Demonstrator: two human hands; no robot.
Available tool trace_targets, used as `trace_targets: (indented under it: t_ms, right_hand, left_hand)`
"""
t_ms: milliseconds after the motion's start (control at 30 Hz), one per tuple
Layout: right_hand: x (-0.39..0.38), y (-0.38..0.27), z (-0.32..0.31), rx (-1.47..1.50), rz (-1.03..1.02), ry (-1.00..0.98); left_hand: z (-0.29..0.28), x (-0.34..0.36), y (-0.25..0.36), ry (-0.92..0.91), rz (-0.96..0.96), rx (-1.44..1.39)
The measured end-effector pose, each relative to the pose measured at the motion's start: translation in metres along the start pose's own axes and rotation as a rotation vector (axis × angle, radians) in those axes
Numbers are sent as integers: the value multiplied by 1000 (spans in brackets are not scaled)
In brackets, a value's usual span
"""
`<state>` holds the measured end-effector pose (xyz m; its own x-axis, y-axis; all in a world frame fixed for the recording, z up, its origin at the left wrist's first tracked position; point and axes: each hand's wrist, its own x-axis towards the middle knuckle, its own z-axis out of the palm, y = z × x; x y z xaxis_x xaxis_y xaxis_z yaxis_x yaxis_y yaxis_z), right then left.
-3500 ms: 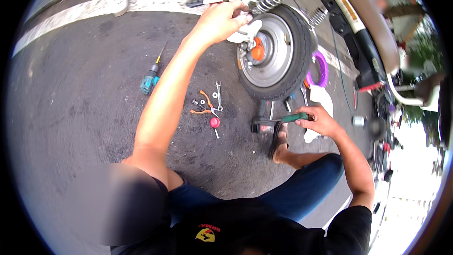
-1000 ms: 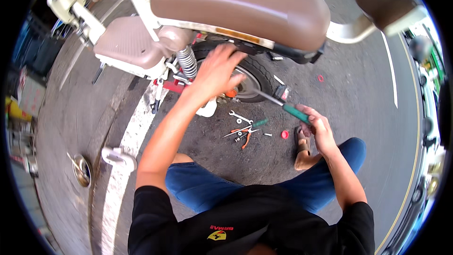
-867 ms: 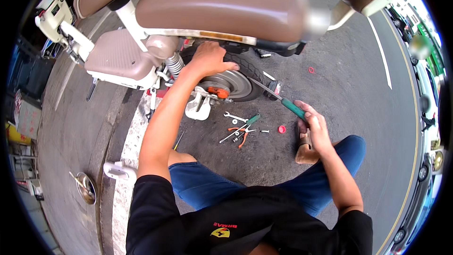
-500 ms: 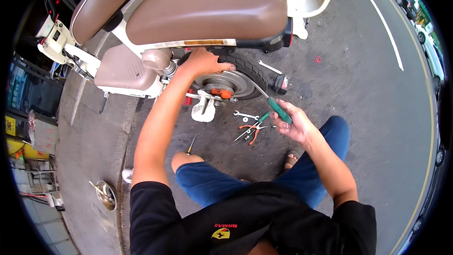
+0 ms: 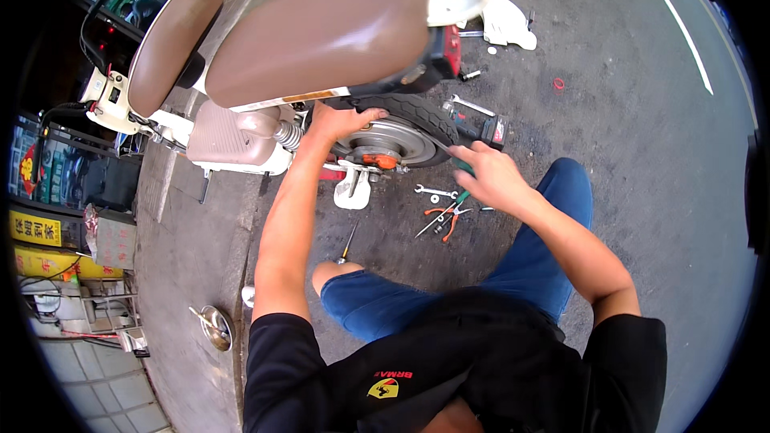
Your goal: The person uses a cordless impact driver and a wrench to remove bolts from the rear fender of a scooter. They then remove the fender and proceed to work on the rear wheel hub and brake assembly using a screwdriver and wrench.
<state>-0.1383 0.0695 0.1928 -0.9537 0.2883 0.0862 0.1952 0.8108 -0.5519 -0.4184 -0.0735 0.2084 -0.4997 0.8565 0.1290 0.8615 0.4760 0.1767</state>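
The rear wheel of a cream scooter stands before me, with a black tyre [image 5: 429, 118] around a silver rim [image 5: 399, 139]. My left hand [image 5: 335, 122] grips the upper part of the tyre, its thumb along the sidewall and the other fingers mostly hidden beneath the seat. Close to the wheel's right edge, my right hand [image 5: 491, 178] is closed on a green-handled screwdriver [image 5: 463, 164]. The screwdriver's shaft points to the tyre's edge; its tip is hard to make out. An orange part [image 5: 380, 160] sits at the hub.
A wrench [image 5: 435, 191], orange-handled pliers [image 5: 451, 223] and another screwdriver [image 5: 347, 242] lie on the ground. Past the wheel are a second wrench [image 5: 473, 105] and a black power-tool battery [image 5: 495, 132]. The brown seat [image 5: 321, 32] overhangs the wheel. A metal bowl [image 5: 216, 329] stands at left.
My right hand has moved up and left toward the wheel and now covers most of the green handle. My left hand stays on the tyre. The whole view has shifted somewhat.
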Motion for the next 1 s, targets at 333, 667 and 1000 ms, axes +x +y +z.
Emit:
trace_targets:
  t_ms: [333,667,1000]
  right_hand:
    - [-9,-9,37,1643,724,-426]
    - [-16,-30,87,1892,606,-168]
    - [-16,-37,90,1851,590,-93]
  left_hand:
    - [-8,3,8,-267,-237,-198]
    - [-14,10,6,-471,-642,-268]
    - [10,-32,1,130,-526,-404]
